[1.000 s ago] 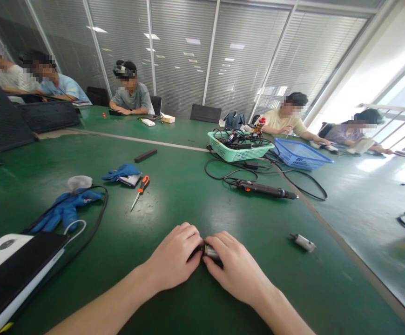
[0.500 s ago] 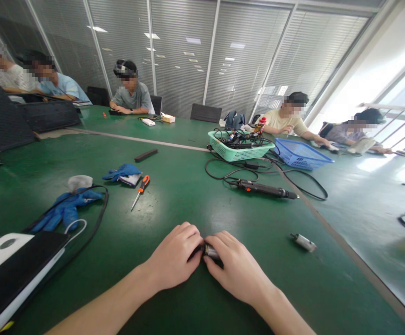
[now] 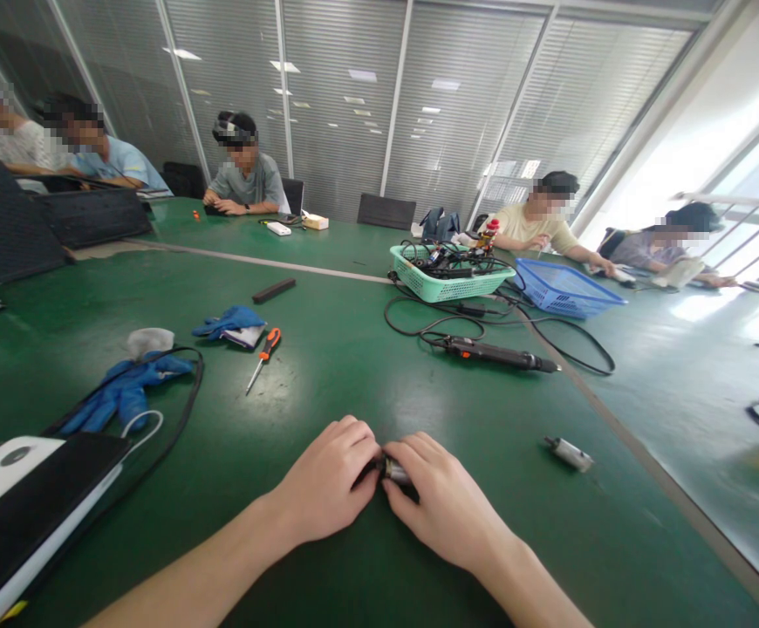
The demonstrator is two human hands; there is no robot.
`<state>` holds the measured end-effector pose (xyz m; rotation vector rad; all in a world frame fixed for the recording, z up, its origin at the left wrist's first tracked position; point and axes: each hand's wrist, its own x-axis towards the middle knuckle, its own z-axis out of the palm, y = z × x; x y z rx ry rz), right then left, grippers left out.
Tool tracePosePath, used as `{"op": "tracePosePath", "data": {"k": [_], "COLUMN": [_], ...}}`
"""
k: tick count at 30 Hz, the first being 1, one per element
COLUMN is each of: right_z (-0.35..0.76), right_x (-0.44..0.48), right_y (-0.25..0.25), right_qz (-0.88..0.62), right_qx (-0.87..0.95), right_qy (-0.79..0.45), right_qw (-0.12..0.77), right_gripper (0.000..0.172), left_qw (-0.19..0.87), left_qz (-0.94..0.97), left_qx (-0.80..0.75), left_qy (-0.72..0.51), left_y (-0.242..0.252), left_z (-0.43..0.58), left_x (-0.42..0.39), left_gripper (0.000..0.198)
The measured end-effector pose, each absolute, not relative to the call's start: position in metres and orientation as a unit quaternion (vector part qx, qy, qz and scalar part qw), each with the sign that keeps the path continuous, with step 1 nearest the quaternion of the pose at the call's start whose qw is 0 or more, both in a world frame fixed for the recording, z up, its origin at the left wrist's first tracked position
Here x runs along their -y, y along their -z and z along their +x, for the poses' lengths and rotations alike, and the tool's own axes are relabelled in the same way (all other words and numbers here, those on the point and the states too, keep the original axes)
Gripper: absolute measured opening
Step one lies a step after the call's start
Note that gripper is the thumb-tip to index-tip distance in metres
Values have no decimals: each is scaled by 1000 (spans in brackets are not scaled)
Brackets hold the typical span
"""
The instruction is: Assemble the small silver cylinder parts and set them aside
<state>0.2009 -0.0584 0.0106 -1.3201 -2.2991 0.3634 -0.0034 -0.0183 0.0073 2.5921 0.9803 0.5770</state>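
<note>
From where I am standing, a person's two hands are meeting over a green worktop point(image 3: 327, 375). The right hand point(image 3: 437, 497) is clasping a silver cylinder point(image 3: 395, 472), which is lying between its thumb and fingers. The left hand point(image 3: 327, 480) is pinching a dark piece point(image 3: 367, 474), mostly hidden, at the cylinder's left end. A spare cylinder point(image 3: 570, 454) is lying well apart, rightward of both hands.

At your left, a blue glove point(image 3: 121, 397) beside a black cable point(image 3: 201, 373), farther from you a second blue glove point(image 3: 239, 317) next to an orange-handled screwdriver point(image 3: 272, 342), ahead of you a green basket point(image 3: 445, 290) holding wired parts point(image 3: 445, 262), a blue basket point(image 3: 559, 303) just beside it on your right
</note>
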Motion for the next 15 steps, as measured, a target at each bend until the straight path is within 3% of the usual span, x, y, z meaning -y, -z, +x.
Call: {"op": "tracePosePath", "data": {"k": [15], "right_z": [199], "right_x": [57], "right_y": [-10], "right_qz": [-484], "right_qx": [835], "right_qy": [-134], "right_qw": [226], "right_gripper": [20], "left_qw": [152], "left_qz": [907], "left_qx": [-339], "left_qy": [-197], "left_y": [-6], "left_z": [-3], "left_x": [17], "left_gripper": [7]}}
